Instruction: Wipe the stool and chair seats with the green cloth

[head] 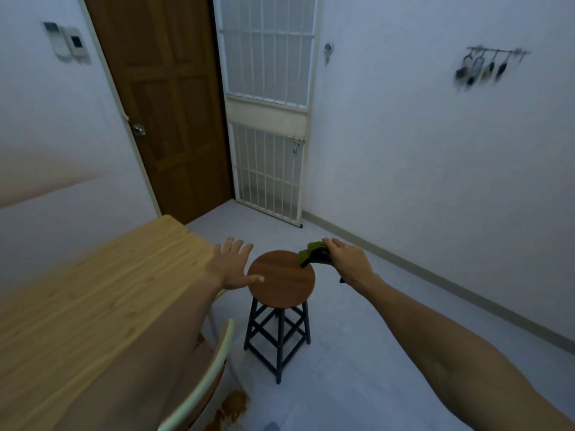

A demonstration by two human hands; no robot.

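A round brown wooden stool seat (281, 283) on black legs stands on the floor ahead of me. My right hand (347, 259) grips a bunched green cloth (312, 253), which hangs over the seat's far right edge. My left hand (233, 264) is spread flat with fingers apart, its thumb over the seat's left edge. A chair (211, 377) with a pale curved back sits at the lower left, its brown seat mostly hidden behind my left arm.
A light wooden table (93, 293) fills the left side, close to the stool. A brown door (168, 104) and a white barred gate (267, 113) stand beyond. A white wall with a baseboard (435, 275) runs along the right. Grey floor surrounds the stool.
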